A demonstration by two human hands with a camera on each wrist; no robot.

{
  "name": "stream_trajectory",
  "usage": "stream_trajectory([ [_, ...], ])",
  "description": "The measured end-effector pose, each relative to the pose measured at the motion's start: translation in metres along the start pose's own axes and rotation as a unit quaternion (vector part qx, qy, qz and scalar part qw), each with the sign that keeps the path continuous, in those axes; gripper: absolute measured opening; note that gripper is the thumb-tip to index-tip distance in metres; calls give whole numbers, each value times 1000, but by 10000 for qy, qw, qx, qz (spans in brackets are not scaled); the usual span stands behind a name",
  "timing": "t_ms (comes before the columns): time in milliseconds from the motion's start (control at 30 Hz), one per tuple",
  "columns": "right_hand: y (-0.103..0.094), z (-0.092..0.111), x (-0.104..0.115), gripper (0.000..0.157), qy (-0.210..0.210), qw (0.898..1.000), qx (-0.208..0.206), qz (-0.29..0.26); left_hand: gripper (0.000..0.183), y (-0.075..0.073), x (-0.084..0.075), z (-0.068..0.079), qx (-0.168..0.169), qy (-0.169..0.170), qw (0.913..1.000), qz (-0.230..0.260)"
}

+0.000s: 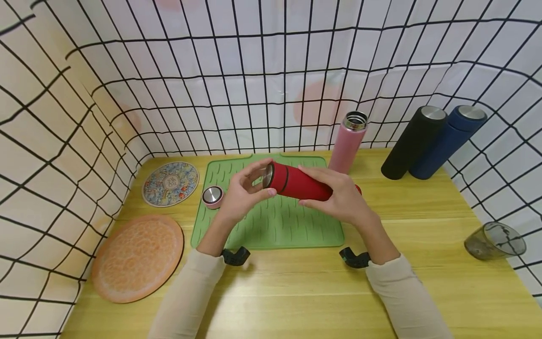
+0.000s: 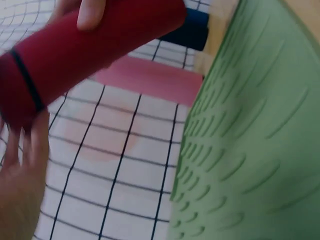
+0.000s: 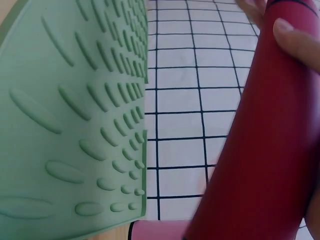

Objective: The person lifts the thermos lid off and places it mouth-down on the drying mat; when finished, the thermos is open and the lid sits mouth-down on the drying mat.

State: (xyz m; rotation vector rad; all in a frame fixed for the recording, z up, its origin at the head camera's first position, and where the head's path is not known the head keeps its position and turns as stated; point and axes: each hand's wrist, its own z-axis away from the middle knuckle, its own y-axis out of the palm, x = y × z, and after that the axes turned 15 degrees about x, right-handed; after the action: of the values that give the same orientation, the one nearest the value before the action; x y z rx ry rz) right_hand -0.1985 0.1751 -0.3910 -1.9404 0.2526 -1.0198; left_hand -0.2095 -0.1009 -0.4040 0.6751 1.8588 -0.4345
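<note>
A red flask (image 1: 300, 182) with a thin black ring lies above the ribbed green mat (image 1: 271, 221) on the yellow wooden desk (image 1: 296, 292). Pink (image 1: 348, 141), black (image 1: 412, 141) and navy (image 1: 449, 141) flasks stand along the far edge. At the left edge lie a mottled orange disc (image 1: 137, 258) and a blue floral coaster (image 1: 171, 182), against a black-gridded white backdrop (image 1: 237, 70).

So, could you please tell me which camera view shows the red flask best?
The head view: the whole red flask lies sideways between both hands above the green mat. The left wrist view shows only its capped end, blurred; the right wrist view shows just a stretch of its body.
</note>
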Motion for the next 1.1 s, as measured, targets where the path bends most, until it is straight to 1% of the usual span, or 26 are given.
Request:
stream_trajectory([
  [67, 1, -1, 1, 78, 61, 9998, -48, 181, 67, 1, 4, -1, -304, -48, 9995, 36],
  [100, 2, -1, 1, 78, 71, 9997, -67, 228, 69, 2, 6, -1, -362, -5, 9993, 67],
  [133, 2, -1, 1, 78, 82, 9996, -87, 245, 72, 2, 8, -2, -318, 79, 9994, 85],
  [167, 2, -1, 1, 78, 76, 9997, -100, 215, 76, 2, 9, -2, -188, 198, 9996, 125],
  [233, 1, 0, 1, 78, 28, 9999, -114, 74, 83, 1, 10, -2, 225, 486, 9983, 235],
  [333, 0, 1, 1, 77, -74, 9997, -122, -199, 84, 0, 10, -3, 880, 859, 9915, 420],
  [367, 0, 1, 1, 78, -104, 9995, -117, -266, 83, 0, 9, -3, 1015, 923, 9893, 489],
  [433, -1, 1, 1, 78, -137, 9993, -100, -348, 80, -1, 9, -2, 1088, 951, 9875, 626],
  [500, -1, 2, 1, 78, -153, 9993, -103, -324, 79, 0, 10, -2, 908, 884, 9891, 749],
  [600, 0, 2, 2, 78, -131, 9997, -114, -178, 77, 4, 12, -2, 289, 676, 9936, 854],
  [667, 1, 1, 2, 77, -112, 9998, -144, -83, 77, 7, 14, -2, -118, 567, 9943, 898],
  [700, 2, 1, 3, 77, -104, 9998, -157, -44, 78, 8, 15, -3, -260, 543, 9939, 922],
  [733, 2, 1, 3, 77, -88, 9998, -163, -22, 79, 9, 16, -3, -335, 551, 9936, 927],
  [767, 2, 1, 3, 77, -78, 9998, -167, -7, 82, 9, 17, -2, -328, 605, 9932, 943],
  [833, 2, 1, 3, 78, -83, 9998, -180, 1, 83, 8, 18, -3, -134, 845, 9924, 889],
  [967, 0, 2, 2, 79, -87, 9999, -122, -17, 77, 5, 17, -3, 495, 1421, 9858, 742],
  [1033, -2, 3, 0, 79, -110, 9999, -73, -42, 74, 4, 16, -3, 715, 1530, 9832, 698],
  [1100, -2, 4, 0, 79, -139, 9999, -35, -39, 73, 3, 15, -3, 797, 1482, 9832, 706],
])
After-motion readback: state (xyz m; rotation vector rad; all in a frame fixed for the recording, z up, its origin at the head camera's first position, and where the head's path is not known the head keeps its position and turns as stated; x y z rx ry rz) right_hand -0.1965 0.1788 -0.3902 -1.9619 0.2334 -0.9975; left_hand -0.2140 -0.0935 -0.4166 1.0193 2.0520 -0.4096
